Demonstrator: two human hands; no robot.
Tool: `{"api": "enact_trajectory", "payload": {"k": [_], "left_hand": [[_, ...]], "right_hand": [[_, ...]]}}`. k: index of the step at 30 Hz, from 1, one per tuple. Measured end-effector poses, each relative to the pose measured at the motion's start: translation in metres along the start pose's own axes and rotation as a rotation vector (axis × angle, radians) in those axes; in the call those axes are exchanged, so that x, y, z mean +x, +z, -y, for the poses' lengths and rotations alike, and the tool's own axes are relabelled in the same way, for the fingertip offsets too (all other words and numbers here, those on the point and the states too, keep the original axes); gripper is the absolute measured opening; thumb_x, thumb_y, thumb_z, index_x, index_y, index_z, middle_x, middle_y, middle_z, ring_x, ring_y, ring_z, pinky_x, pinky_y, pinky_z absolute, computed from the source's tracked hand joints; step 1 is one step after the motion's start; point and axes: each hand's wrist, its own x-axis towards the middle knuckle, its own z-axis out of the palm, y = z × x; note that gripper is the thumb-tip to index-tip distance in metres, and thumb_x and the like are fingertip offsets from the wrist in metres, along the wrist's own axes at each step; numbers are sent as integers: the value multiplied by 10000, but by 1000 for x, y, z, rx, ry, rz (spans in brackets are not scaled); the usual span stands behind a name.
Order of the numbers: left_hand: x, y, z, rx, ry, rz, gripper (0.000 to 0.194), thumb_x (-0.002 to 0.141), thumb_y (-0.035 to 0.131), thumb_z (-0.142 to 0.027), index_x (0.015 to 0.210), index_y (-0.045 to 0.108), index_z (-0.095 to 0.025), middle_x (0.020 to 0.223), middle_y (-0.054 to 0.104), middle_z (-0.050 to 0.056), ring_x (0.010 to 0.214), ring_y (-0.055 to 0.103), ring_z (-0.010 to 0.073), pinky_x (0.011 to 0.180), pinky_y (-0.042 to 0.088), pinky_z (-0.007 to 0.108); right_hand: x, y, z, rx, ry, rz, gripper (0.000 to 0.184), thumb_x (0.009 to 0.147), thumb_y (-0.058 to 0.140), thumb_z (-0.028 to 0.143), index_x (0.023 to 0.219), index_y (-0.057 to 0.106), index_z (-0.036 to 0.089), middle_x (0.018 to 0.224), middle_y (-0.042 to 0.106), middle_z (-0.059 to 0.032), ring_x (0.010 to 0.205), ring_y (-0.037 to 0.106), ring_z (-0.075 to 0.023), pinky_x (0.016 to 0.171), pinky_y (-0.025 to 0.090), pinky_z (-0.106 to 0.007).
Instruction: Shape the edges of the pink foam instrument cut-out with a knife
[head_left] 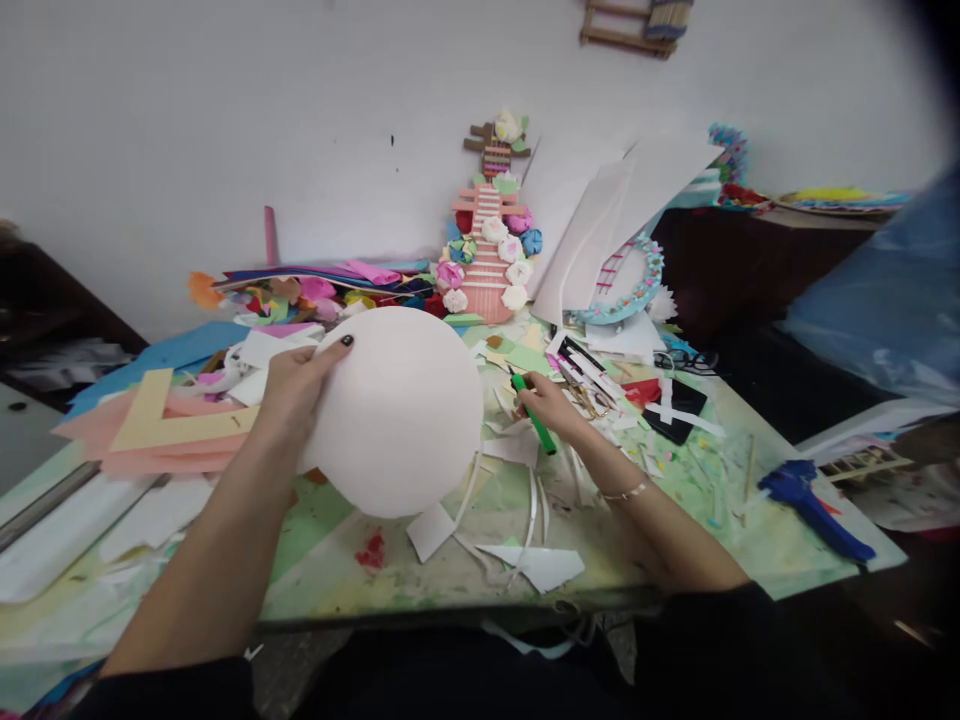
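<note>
My left hand (294, 385) grips the left edge of a round white paper disc (401, 415), thumb on the face and fingers hidden behind it. The disc is held up over the table, tilted toward me. In my right hand (551, 405) is a green utility knife (541, 430), its thin dark tip pointing up and left, a little right of the disc and apart from it. Curled white paper strips (534, 505) and a white paper scrap (536, 565) lie below the two hands.
A pink paper-flower lute (491, 260) leans on the wall behind. White sheets (600, 230) and a blue round frame (652, 275) stand right of it. A blue glue gun (814, 510) lies at the table's right edge. Coloured paper (176, 420) is piled left.
</note>
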Motion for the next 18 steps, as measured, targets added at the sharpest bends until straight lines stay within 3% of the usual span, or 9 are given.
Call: {"api": "enact_trajectory", "payload": {"k": [3,6,9,13,15,18], "left_hand": [[-2,8,1,27,-26,-2,373,547,829,-385,716,657,-101,526,625,7,453,507,117,435,393,243],[-4,17,1,32,-40,11,371,553,821,-394,709,652,-102,512,617,4,442,496,116,414,373,238],[-7,26,0,25,-55,24,356,561,817,-399,675,635,-116,496,602,0,428,486,117,395,360,237],[-13,31,2,11,-72,44,346,574,806,-426,658,633,-139,512,602,6,427,492,124,396,359,240],[-15,29,5,25,-78,53,366,573,794,-472,625,619,-154,515,598,15,429,493,133,397,356,246],[-15,23,10,63,-45,92,383,587,766,-509,558,584,-173,483,552,14,439,479,150,407,347,259]], "right_hand": [[-22,-6,17,249,-53,-25,181,864,392,296,965,491,184,744,522,20,550,524,-91,547,455,-237],[-41,-4,35,399,-108,-24,300,862,388,477,948,484,206,676,442,47,454,380,-73,438,331,-219],[-53,4,45,548,-240,14,415,850,438,591,968,521,202,628,397,57,462,320,-79,436,267,-221],[-69,12,48,401,-434,-96,403,870,484,567,1019,578,205,687,483,24,590,418,-110,562,359,-236],[-80,13,53,308,-466,-88,294,850,569,478,944,590,201,720,501,21,647,440,-115,616,375,-235],[-96,12,68,214,-468,-74,213,869,547,366,747,532,193,644,418,41,609,380,-100,583,334,-222]]}}
